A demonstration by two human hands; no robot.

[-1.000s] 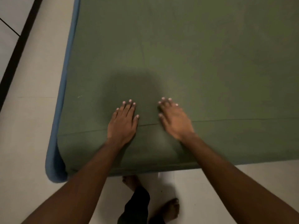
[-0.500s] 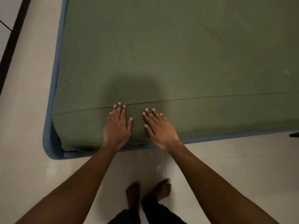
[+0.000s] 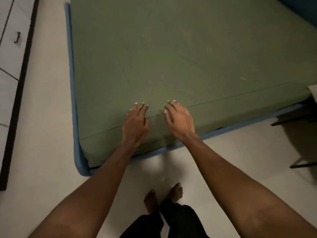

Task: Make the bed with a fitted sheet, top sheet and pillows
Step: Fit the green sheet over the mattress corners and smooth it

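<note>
A green sheet (image 3: 180, 54) covers the whole top of the mattress and hangs over its near side. A blue edge of the mattress (image 3: 71, 69) shows along the left side and under the near side. My left hand (image 3: 136, 124) lies flat on the sheet at the near top edge, fingers straight. My right hand (image 3: 180, 119) rests beside it on the same edge, fingers spread and slightly lifted. Neither hand holds anything. No pillows are in view.
A white cabinet with a dark handle (image 3: 17, 37) and dark base stands along the left. Dark metal legs of a small table (image 3: 298, 162) stand at the right by the bed corner. My bare feet (image 3: 163, 196) are on the pale tiled floor.
The view has pulled back and turned, so more of the bed and floor shows. Both hands have stayed at the near edge of the sheet, the right one now a little raised.
</note>
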